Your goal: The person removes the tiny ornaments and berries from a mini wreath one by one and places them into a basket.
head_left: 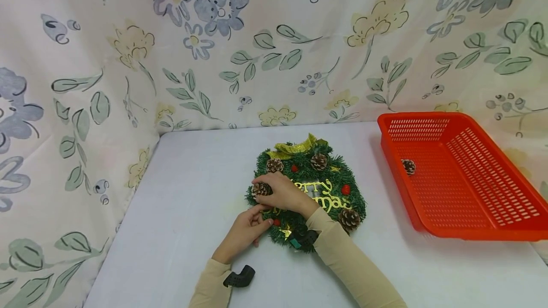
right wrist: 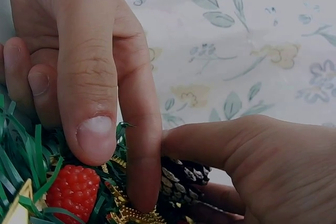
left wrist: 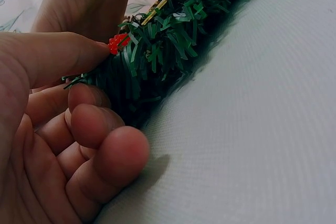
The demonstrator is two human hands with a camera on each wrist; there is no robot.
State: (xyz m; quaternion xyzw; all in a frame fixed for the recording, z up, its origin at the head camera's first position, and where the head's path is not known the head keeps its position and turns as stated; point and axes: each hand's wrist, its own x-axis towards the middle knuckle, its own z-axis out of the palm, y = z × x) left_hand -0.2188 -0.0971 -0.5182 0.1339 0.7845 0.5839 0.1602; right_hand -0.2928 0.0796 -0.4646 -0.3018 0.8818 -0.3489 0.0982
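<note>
A green tinsel Christmas wreath (head_left: 338,170) with gold "Merry Christmas" lettering, red berries and pine cones lies on the white table. At its left side my right hand (head_left: 284,194) pinches a pine cone (head_left: 261,189) between thumb and fingers, against the greenery. The same pine cone (right wrist: 181,182) shows partly behind fingers in the right wrist view. My left hand (head_left: 246,231) grips the wreath's lower left edge, thumb beside a red berry (left wrist: 118,43) and fingers bent at the rim. In the right wrist view, the left index finger (right wrist: 142,145) reaches to the gold lettering.
A red plastic basket (head_left: 471,234) stands at the right with one pine cone (head_left: 408,167) inside. Floral cloth (head_left: 274,75) hangs behind and to the left of the white table (head_left: 180,194). A gold ribbon bow (head_left: 295,149) tops the wreath.
</note>
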